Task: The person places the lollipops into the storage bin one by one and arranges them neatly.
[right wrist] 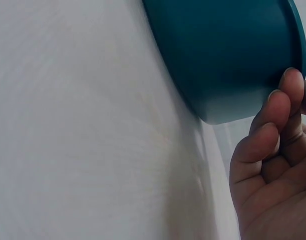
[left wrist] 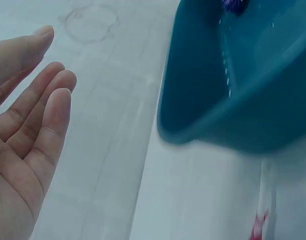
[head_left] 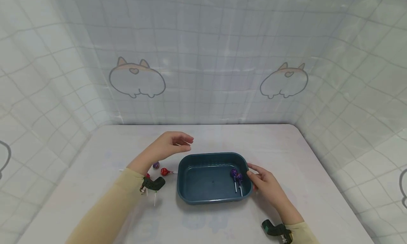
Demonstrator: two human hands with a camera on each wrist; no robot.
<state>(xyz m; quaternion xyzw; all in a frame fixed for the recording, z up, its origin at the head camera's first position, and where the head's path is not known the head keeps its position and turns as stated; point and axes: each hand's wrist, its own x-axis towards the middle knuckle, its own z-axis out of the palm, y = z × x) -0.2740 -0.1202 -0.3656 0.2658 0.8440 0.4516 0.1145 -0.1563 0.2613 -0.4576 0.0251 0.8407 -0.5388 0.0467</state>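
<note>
A dark teal plastic basin stands on the white table with two purple-wrapped lollipops lying at its right end. My right hand grips the basin's right rim; in the right wrist view its fingers lie against the outer wall, the thumb mostly out of frame. Above the table, just behind the basin's left back corner, my left hand hovers with loosely bent fingers and holds nothing. The left wrist view shows that palm bare, apart from the basin. Left of the basin lie a red lollipop and a purple one.
More lollipops lie partly hidden under the left forearm, with a red head and white sticks showing. Dark wrist devices sit on both sleeves. A pale gridded curtain with animal drawings hangs behind the table and along both sides.
</note>
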